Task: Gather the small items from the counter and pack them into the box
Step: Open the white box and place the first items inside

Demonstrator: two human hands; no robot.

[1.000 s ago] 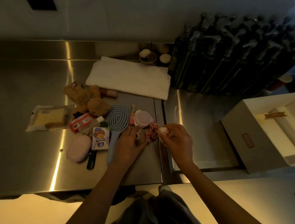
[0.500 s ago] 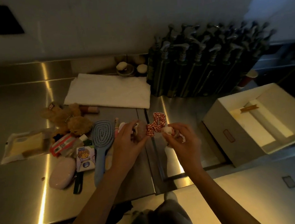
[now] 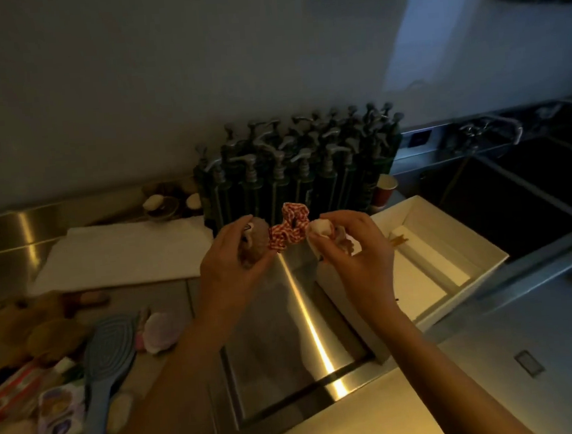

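Your left hand is raised above the steel table, its fingers curled round a small brownish soft item with a dark marking on it; what that item is you cannot tell in this dim light. Your right hand is up at the same height, thumb and fingers pinching a small whitish round item along with some pale crumpled bits beneath it. Between your two hands hangs a red-and-white checked scrunchie, touching the brownish item on one side and the whitish one on the other; which hand actually carries it cannot be told. The white box sits open on the table just beyond and to the right of your right hand, with a divider inside and a small yellowish piece lying in it. On the table to your left the other small items are still spread out: a blue hairbrush, a pinkish round compact just beside its head, a brown plush toy, a red-and-white packet and a printed sachet near the front edge. A folded white cloth lies further back, and a cluster of dark pump bottles stands against the wall behind your hands.
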